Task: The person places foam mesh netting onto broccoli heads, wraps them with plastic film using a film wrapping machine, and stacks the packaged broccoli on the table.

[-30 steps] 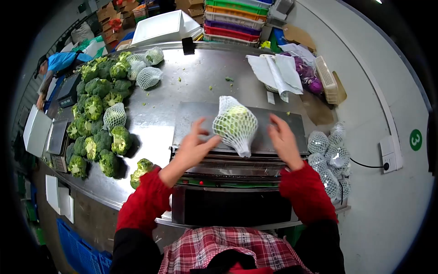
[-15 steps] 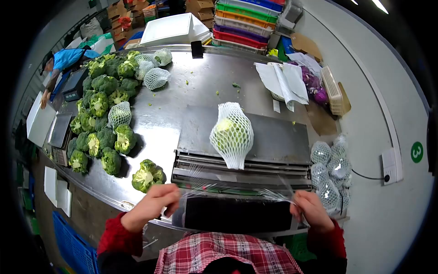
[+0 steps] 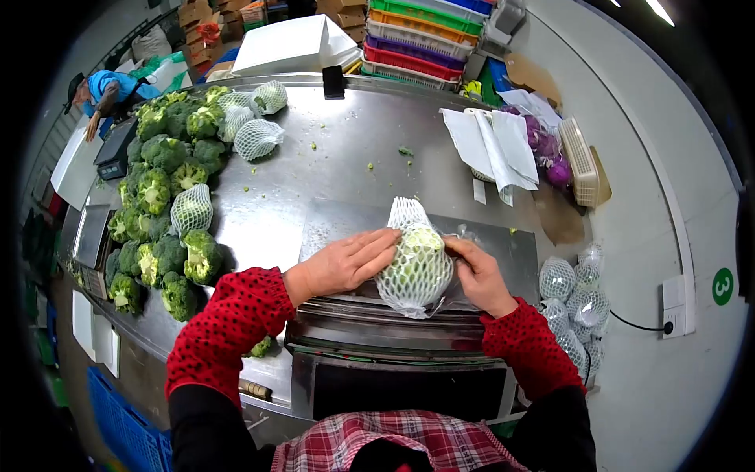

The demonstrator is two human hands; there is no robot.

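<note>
A broccoli head in a white foam net [image 3: 414, 267] stands on the steel wrapping machine in front of me. My left hand [image 3: 346, 263] presses against its left side, fingers held together. At its right side, my right hand [image 3: 480, 275] pinches clear plastic film [image 3: 469, 233] between bent fingers and thumb. The film lies against the net, and its exact edges are hard to make out. Below the net run the machine's metal rollers [image 3: 377, 334]. Part of a loose broccoli head [image 3: 261, 347] shows beside my left sleeve.
Broccoli heads [image 3: 165, 153] are piled on the left, beside scales [image 3: 116, 149]. Several wrapped heads [image 3: 578, 303] sit at the right wall. White paper [image 3: 491, 141] and purple vegetables [image 3: 558, 169] lie behind. A person in blue [image 3: 114, 86] is at the far left. Stacked crates [image 3: 417, 47] stand behind the table.
Both hands have moved up and inward from the table's front edge, where they stretched film, to the netted broccoli. The broccoli has shifted slightly nearer and now has film against it.
</note>
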